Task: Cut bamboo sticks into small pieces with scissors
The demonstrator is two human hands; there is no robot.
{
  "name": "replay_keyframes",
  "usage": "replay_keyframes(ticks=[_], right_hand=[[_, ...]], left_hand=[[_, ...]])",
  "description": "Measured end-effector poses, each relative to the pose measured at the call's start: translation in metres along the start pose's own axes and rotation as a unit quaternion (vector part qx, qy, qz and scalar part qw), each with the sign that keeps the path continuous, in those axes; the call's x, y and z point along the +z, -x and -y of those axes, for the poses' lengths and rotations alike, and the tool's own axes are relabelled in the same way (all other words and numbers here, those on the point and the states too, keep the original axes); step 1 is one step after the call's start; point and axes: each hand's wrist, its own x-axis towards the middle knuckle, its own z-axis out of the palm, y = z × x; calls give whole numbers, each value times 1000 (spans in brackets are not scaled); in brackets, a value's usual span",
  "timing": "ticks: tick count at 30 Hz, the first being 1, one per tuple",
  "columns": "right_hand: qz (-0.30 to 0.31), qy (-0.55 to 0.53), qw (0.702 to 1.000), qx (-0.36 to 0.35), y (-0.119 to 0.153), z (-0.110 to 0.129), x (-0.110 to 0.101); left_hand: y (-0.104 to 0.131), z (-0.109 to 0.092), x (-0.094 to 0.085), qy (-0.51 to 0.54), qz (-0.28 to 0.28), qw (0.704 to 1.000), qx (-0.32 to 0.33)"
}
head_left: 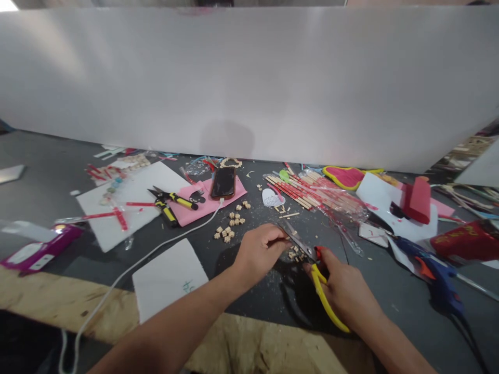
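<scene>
My right hand [337,283] is closed round the yellow handles of a pair of scissors [299,243], whose blades point up and left. At the blade tips my left hand [263,246] pinches something too small to make out. Short cut wooden pieces [297,254] lie on the dark table under the blades. Small wooden clusters [225,234] sit left of my left hand. Beyond the hands are a white paper heart [273,197] and a bundle of red and pale sticks [296,192].
A phone [223,183] with a white cable [171,240] lies on pink paper. Yellow-black pliers [171,200] rest on the left, near a purple packet [42,249]. A blue glue gun [432,270] and red packet [465,241] are at right. A white panel [249,83] stands behind.
</scene>
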Motion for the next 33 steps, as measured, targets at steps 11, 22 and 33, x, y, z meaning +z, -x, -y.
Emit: replay_keyframes(ticks=[11,22,33], right_hand=[[-9,57,998,-10,0,-3,4],[-19,57,998,1,-1,-4,1],[-3,88,996,7,-2,-2,2]], left_hand=[[-2,-2,5,175,1,969,-173],[-2,2,8,228,40,961,-152],[-3,5,6,191,8,977,-98]])
